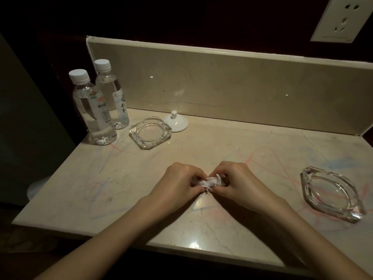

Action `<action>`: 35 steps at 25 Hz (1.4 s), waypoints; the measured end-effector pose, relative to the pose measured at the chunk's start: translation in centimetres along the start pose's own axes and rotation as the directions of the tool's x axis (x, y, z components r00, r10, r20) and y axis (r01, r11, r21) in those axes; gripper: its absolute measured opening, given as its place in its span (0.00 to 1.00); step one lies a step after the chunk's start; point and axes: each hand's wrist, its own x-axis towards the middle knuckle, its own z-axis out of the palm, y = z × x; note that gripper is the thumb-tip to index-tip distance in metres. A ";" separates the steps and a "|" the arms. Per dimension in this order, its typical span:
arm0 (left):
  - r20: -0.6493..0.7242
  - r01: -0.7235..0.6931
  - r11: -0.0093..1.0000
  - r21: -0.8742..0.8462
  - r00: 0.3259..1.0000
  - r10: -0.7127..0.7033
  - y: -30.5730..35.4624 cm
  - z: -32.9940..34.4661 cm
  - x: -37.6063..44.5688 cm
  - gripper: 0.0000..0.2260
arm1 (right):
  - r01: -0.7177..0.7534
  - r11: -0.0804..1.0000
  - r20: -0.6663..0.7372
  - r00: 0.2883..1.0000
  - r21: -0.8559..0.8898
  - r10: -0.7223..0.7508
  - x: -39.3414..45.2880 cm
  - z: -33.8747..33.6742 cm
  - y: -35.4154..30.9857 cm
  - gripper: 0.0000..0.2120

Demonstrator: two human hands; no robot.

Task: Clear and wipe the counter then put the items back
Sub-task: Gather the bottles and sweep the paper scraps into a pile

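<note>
1. Both hands meet over the middle of the pale marble worktop (222, 142), which has blue and red scribble marks on it.
2. The left hand (181, 182) and the right hand (236, 180) both pinch a small crumpled white tissue (211, 181) between them; each grip is curled tight on it.
3. Two clear plastic water bottles with white caps (94, 106) stand close together at the far left corner.
4. A clear glass ashtray (150, 132) sits just right of the bottles.
5. A small white lid with a knob (175, 123) lies just behind that ashtray, by the back wall.
6. A second clear glass ashtray (333, 194) sits at the right, well apart from the hands.
</note>
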 end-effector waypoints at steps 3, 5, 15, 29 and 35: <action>-0.001 0.018 0.999 -0.032 1.000 -0.018 0.1 -0.1 0.7 0.06 | -0.018 1.000 -0.015 1.000 -0.007 0.018 0.3 0.2 -0.4 0.06; 0.018 0.033 0.998 -0.050 0.999 -0.033 0.0 -0.3 1.2 0.05 | -0.035 0.999 -0.005 0.999 0.001 0.035 0.6 0.1 -0.5 0.04; -0.072 0.024 0.993 -0.112 0.997 -0.033 -0.7 -4.4 1.9 0.03 | -0.046 0.999 -0.099 0.994 0.030 0.048 2.9 -1.6 -3.2 0.02; -0.270 0.345 0.923 -0.168 0.885 -0.380 -5.4 -10.7 -20.0 0.03 | 0.330 0.938 0.131 0.930 0.109 -0.343 0.6 8.9 -19.3 0.04; -0.247 0.615 0.768 -0.181 0.727 -0.641 -8.6 -7.5 -34.5 0.04 | 0.426 0.884 0.380 0.799 0.190 -0.467 -3.3 21.3 -25.0 0.05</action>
